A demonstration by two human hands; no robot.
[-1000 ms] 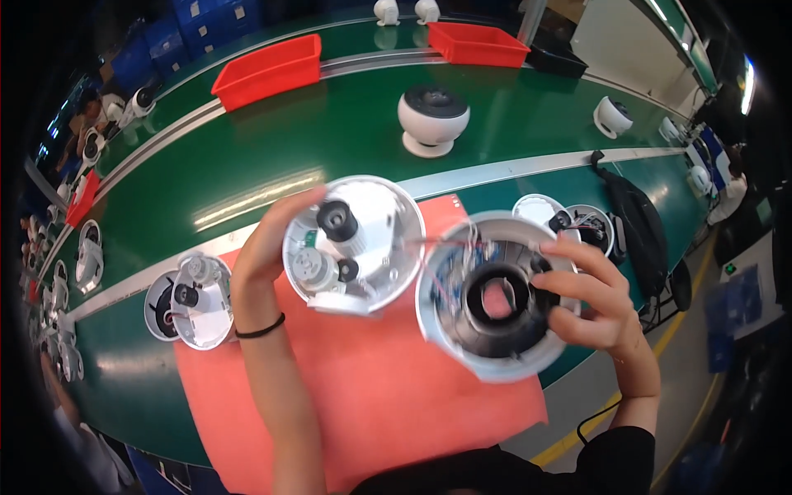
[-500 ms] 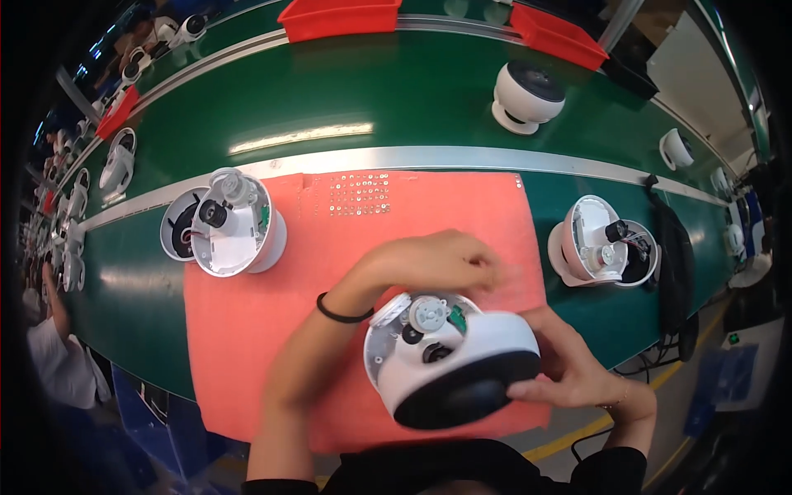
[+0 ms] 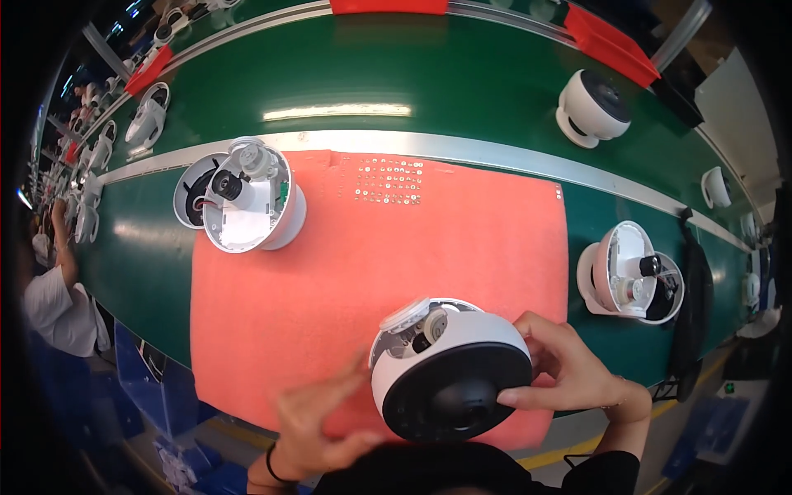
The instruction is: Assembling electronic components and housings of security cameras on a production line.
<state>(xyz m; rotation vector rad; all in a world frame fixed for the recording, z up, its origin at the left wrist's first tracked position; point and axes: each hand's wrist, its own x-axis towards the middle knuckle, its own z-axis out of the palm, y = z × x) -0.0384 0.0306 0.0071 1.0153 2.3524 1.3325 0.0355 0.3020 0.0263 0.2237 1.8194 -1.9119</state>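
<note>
A round white security camera (image 3: 404, 375) rests on the pink mat close to my body. Its black-faced front cover (image 3: 450, 404) is tilted toward me. Behind the cover, the upper side of the housing gapes, showing a white disc-shaped part (image 3: 433, 326) inside. My right hand (image 3: 569, 371) grips the cover's right edge, thumb on the black face and fingers behind. To the left of the housing is my left hand (image 3: 326, 421), blurred by motion, with fingers spread and nothing visible in them. Its index fingertip comes near the housing; whether they touch I cannot tell.
Opened camera housings stand at the left (image 3: 252, 198) and right (image 3: 627, 276) of the pink mat (image 3: 272, 322). Several rows of small screws (image 3: 388, 181) lie at its far side. Beyond a metal rail, a closed camera (image 3: 592, 107) stands on the green surface. Another person (image 3: 62, 305) is at far left.
My left hand has moved from above the housing down to its left side. The front cover has swung further over the opening under my right hand. The whole view has shifted slightly.
</note>
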